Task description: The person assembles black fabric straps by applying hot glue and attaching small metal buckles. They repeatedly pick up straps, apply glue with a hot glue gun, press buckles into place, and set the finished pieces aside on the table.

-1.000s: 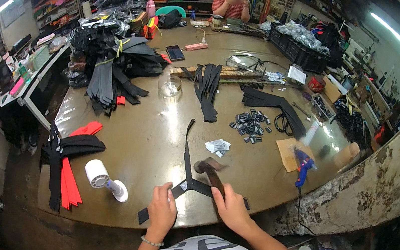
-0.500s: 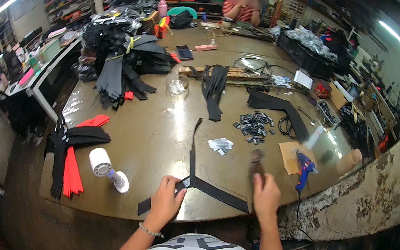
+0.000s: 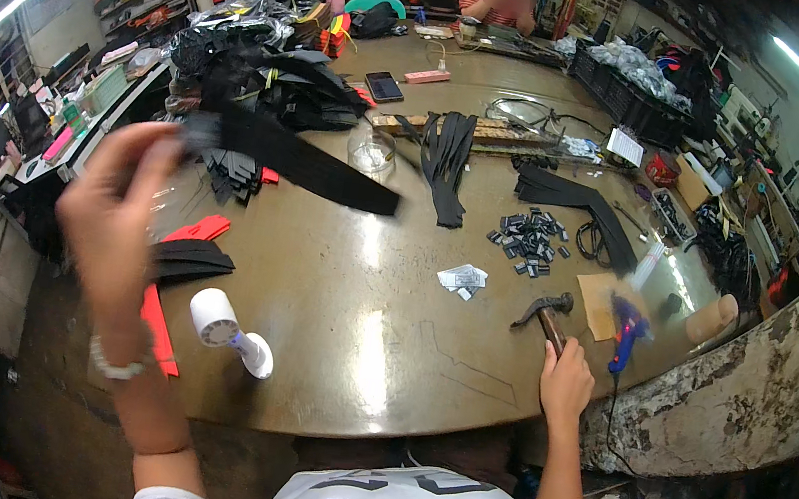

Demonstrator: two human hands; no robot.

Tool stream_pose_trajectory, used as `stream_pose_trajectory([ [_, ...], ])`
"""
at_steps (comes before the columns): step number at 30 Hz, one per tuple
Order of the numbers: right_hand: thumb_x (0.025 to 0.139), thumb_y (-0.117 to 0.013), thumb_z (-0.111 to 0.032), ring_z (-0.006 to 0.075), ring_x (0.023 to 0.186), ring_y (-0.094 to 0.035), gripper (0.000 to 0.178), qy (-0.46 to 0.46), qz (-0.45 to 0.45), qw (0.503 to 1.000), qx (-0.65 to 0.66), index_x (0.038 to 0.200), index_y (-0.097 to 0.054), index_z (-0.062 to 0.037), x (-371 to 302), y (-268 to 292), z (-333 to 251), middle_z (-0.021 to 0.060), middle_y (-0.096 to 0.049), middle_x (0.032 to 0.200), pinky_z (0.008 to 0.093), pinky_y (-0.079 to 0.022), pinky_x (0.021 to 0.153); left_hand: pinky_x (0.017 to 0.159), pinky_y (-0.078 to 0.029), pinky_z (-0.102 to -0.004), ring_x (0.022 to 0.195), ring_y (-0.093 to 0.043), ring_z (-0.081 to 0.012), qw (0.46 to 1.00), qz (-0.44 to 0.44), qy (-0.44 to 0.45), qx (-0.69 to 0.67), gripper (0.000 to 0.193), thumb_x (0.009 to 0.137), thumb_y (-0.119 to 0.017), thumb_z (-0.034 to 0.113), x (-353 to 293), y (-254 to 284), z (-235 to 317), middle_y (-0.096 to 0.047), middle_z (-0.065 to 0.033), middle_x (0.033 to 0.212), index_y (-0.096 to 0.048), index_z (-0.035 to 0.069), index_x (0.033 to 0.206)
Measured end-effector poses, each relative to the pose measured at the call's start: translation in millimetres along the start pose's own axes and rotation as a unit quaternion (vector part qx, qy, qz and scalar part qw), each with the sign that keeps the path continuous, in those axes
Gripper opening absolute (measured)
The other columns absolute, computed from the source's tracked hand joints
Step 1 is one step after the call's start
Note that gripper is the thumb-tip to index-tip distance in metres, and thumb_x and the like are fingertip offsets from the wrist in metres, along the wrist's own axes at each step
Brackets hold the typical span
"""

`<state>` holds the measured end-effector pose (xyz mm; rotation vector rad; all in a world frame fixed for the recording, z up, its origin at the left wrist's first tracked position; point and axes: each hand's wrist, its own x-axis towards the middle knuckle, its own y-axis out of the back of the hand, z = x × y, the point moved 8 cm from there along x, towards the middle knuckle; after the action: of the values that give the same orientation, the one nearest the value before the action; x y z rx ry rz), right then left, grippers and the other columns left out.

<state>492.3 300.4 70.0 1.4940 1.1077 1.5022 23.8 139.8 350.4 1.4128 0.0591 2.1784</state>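
Note:
Raised over the left side of the table [image 3: 311, 309], my left hand [image 3: 113, 202] grips the end of a black strap piece [image 3: 315, 166], blurred by motion. The strap stretches out to the right, above the table. At the right, my right hand [image 3: 567, 383] is closed round the wooden handle of a claw hammer [image 3: 549, 315], its dark metal head towards the far side. Below the raised hand lie black strips [image 3: 194, 261] and red strips [image 3: 158, 334]. A thin angled outline [image 3: 470, 365] is drawn on the table's near part.
A white handheld fan [image 3: 228, 328] stands at the near left. White labels [image 3: 462, 279], small black buckles [image 3: 529, 238] and a blue glue gun [image 3: 626, 340] lie further right. Black strips [image 3: 449, 165] lie across a wooden bar. A person [image 3: 498, 0] sits at the far edge.
My left hand has lifted the black strap piece off the near table edge and swung it up to the left. The hammer in my right hand has moved slightly to the right.

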Motion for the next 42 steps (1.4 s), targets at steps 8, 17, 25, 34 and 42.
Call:
stream_pose_trajectory([
  [8, 0.096, -0.059, -0.036, 0.0308, 0.076, -0.065, 0.033, 0.010, 0.008, 0.999, -0.029, 0.105, -0.055, -0.0048, 0, -2, -3, 0.0124, -0.060, 0.087, 0.0414, -0.054, 0.063, 0.083, -0.049, -0.0325, 0.089, -0.064, -0.0202, 0.930, 0.066, 0.227, 0.282, 0.024, 0.087, -0.074, 0.016, -144, 175, -274, -0.072, -0.0109, 0.099, -0.071, -0.001, 0.103],
  [17, 0.094, -0.061, -0.037, 0.0300, 0.075, -0.065, 0.032, 0.009, 0.022, 0.999, -0.030, 0.103, -0.055, -0.0059, -1, 1, -4, 0.0115, -0.060, 0.086, 0.0405, -0.054, 0.063, 0.088, -0.049, -0.0335, 0.101, -0.064, -0.0217, 0.966, 0.031, 0.058, 0.250, 0.027, 0.096, -0.063, 0.015, -41, 69, -149, -0.067, -0.0144, 0.113, -0.066, -0.002, 0.117],
  [25, 0.094, -0.061, -0.035, 0.0299, 0.075, -0.065, 0.031, 0.021, 0.019, 1.000, -0.013, 0.101, -0.056, -0.0055, 0, 1, -6, 0.0108, -0.059, 0.085, 0.0406, -0.053, 0.062, 0.068, -0.054, -0.0403, 0.083, -0.068, -0.0294, 0.957, -0.263, -0.116, -0.035, 0.019, 0.091, -0.064, 0.017, -60, -313, 29, -0.068, -0.0108, 0.099, -0.066, 0.009, 0.108],
  [34, 0.094, -0.061, -0.035, 0.0300, 0.074, -0.064, 0.031, 0.021, 0.053, 0.998, 0.031, 0.103, -0.057, -0.0059, 2, 7, -6, 0.0109, -0.059, 0.084, 0.0416, -0.051, 0.062, 0.079, -0.054, -0.0416, 0.088, -0.070, -0.0361, 0.899, -0.362, 0.240, 0.044, 0.047, 0.076, -0.078, 0.038, -116, -468, -171, -0.071, -0.0222, 0.090, -0.066, -0.003, 0.096],
  [42, 0.092, -0.062, -0.035, 0.0298, 0.074, -0.063, 0.031, 0.023, 0.054, 0.998, 0.025, 0.103, -0.056, -0.0057, 2, 4, -5, 0.0103, -0.058, 0.085, 0.0415, -0.052, 0.063, 0.072, -0.055, -0.0340, 0.072, -0.072, -0.0217, 0.864, -0.394, 0.311, -0.040, 0.043, 0.086, -0.070, 0.031, -121, -460, -174, -0.073, -0.0138, 0.080, -0.063, -0.003, 0.111],
])
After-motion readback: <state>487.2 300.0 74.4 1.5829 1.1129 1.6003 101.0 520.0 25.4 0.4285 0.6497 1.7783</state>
